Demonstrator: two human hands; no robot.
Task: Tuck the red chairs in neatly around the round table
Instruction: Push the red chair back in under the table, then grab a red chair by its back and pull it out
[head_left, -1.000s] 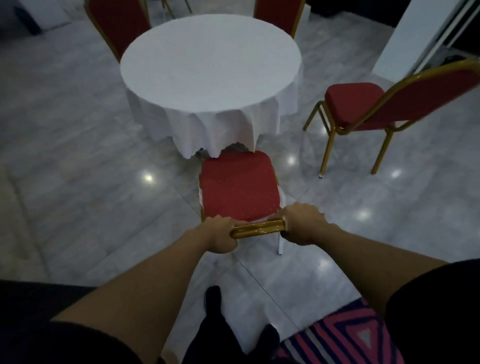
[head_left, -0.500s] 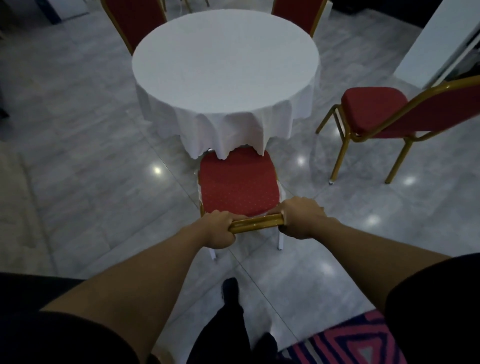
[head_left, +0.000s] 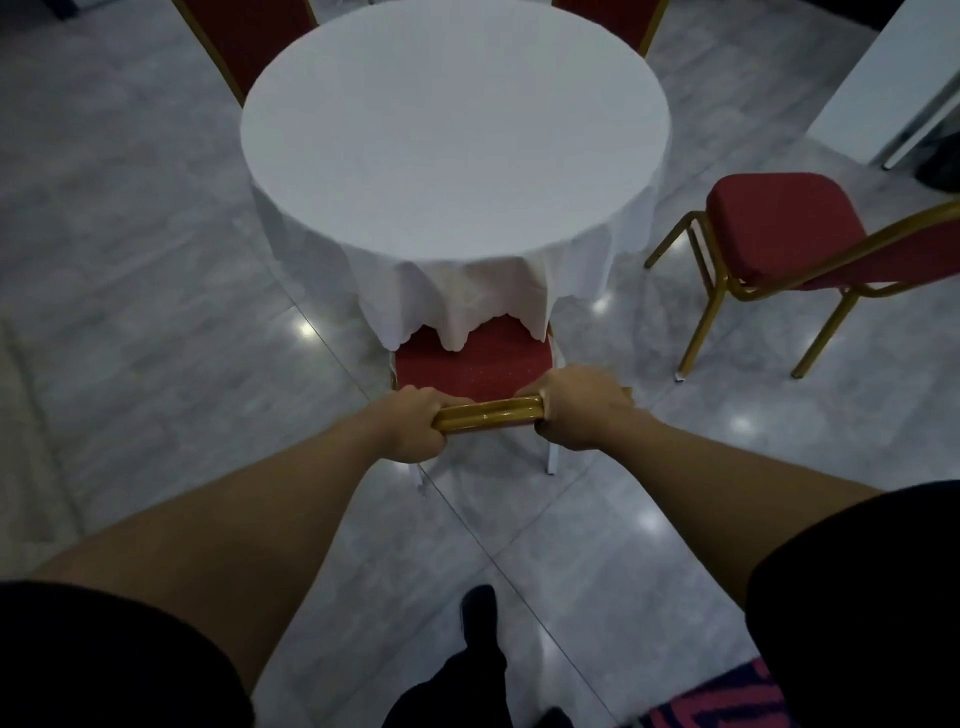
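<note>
A round table (head_left: 452, 130) under a white cloth stands ahead of me. The near red chair (head_left: 478, 364) has its seat partly under the cloth's hanging edge. My left hand (head_left: 415, 423) and my right hand (head_left: 582, 408) both grip the gold top rail of its backrest, one at each end. A second red chair (head_left: 779, 228) with gold legs stands apart from the table at the right, side-on. Two more red chairs are at the table's far side, one at the far left (head_left: 249, 36), one at the far right (head_left: 608, 21).
The floor is glossy grey tile with light glare. A white pillar or panel (head_left: 883, 78) rises at the upper right. A pink and dark patterned rug corner (head_left: 727, 701) lies at the lower right, beside my dark shoes (head_left: 478, 613).
The near chair has slid forward, and its seat front now sits under the tablecloth edge. I have stepped closer to the table. Both hands kept their grip on the rail.
</note>
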